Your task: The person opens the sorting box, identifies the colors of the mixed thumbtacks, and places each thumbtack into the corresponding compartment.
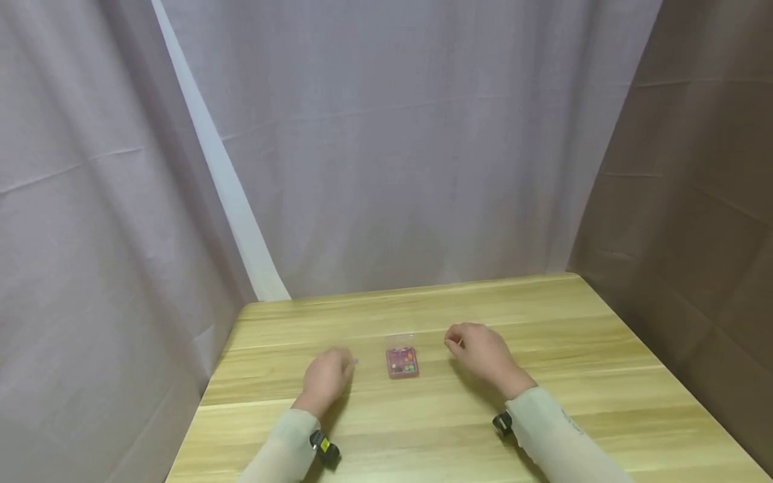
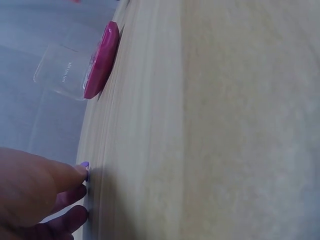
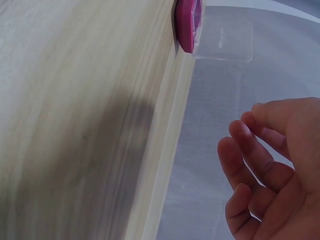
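A small pink pill box [image 1: 402,363] stands on the table with its clear lid [image 1: 400,340] raised. Small orange, green and pale bits lie in its compartments. To the left of the box, my left hand [image 1: 329,377] is low over the wood and pinches a tiny purple piece [image 2: 85,164] at its fingertips; most of the piece is hidden by them. On the other side, my right hand [image 1: 483,355] hovers above the table with loosely bent fingers [image 3: 242,135], thumb close to the index finger, and nothing shows between them.
The light wooden table [image 1: 386,429] runs back to a grey curtain [image 1: 386,168], with a darker curtain [image 1: 694,221] along the right side. Each wrist wears a small black camera, such as the left one [image 1: 326,449].
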`<state>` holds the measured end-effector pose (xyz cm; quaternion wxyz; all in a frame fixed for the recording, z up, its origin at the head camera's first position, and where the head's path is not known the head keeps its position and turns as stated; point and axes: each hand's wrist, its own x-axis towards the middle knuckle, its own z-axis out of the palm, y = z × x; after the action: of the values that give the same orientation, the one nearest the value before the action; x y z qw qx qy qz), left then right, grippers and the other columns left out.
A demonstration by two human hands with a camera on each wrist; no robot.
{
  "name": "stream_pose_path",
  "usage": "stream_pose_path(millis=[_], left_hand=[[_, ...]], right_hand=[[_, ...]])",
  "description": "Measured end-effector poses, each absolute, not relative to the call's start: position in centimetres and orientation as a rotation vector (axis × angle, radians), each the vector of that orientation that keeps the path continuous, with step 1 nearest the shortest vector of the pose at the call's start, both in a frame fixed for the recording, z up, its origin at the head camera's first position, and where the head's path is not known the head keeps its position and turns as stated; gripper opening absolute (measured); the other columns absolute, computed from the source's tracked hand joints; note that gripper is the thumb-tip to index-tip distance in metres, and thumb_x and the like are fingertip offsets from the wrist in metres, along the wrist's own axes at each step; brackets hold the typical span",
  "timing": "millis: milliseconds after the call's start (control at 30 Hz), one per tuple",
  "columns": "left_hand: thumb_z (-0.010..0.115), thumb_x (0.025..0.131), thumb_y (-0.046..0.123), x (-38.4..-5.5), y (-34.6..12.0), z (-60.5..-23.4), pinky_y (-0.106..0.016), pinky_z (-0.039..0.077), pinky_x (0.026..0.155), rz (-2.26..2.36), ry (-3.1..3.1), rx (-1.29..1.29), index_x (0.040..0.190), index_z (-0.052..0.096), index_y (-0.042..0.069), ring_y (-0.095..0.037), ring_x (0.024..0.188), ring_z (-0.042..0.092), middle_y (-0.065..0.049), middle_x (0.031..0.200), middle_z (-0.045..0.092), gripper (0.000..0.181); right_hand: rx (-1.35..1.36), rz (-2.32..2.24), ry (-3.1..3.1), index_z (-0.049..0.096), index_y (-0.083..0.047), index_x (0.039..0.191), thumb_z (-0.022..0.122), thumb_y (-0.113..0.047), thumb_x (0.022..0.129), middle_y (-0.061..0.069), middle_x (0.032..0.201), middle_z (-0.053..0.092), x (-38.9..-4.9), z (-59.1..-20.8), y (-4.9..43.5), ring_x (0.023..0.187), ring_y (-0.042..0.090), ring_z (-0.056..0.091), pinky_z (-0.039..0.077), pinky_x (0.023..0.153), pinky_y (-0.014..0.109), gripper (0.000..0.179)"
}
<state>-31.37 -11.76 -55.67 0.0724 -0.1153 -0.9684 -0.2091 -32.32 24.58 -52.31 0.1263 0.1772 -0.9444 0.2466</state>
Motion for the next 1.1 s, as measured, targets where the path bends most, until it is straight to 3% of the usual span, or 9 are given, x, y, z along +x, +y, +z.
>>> stream_pose_path(millis=[233,433,567,1100], left_hand=[[0.072,0.107,0.022,-31.1,-11.5,-55.6,-0.029,0.042,0.058,-0.684,-2.869,-0.348,0.071,0.045,0.019,-0.013,0.063,0.043,0.005,0.067,0.046,0.045],[0.078,0.099,0.017,-30.5,-10.6,-55.1,-0.047,0.061,0.080,-0.722,-2.807,-0.330,0.098,0.075,0.013,-0.025,0.089,0.068,-0.003,0.094,0.071,0.005],[0.076,0.100,0.016,-30.5,-9.6,-54.8,-0.053,0.062,0.090,-0.792,-2.789,-0.343,0.108,0.078,0.011,-0.030,0.097,0.072,-0.007,0.103,0.075,0.010],[0.073,0.102,0.022,-32.0,-5.3,-54.5,-0.050,0.061,0.095,-0.928,-2.818,-0.324,0.105,0.082,0.017,-0.026,0.103,0.075,0.001,0.105,0.081,0.010]], right_hand=[[0.476,0.731,-2.782,0.081,-0.021,0.104,0.077,-0.023,0.103,-0.007,0.094,0.076,-32.5,-52.5,24.7,0.082,0.011,0.068,0.061,0.077,0.042,0.005],[0.458,0.749,-2.811,0.081,-0.021,0.105,0.076,-0.023,0.104,-0.007,0.095,0.075,-32.5,-52.6,24.9,0.083,0.012,0.067,0.061,0.076,0.043,0.005],[0.449,0.751,-2.814,0.081,-0.021,0.105,0.075,-0.023,0.104,-0.008,0.094,0.075,-32.7,-52.9,24.9,0.083,0.011,0.067,0.060,0.075,0.042,0.006],[0.469,0.757,-2.788,0.081,-0.021,0.102,0.076,-0.023,0.103,-0.008,0.091,0.076,-32.7,-53.4,25.2,0.080,0.010,0.067,0.059,0.073,0.039,0.005]])
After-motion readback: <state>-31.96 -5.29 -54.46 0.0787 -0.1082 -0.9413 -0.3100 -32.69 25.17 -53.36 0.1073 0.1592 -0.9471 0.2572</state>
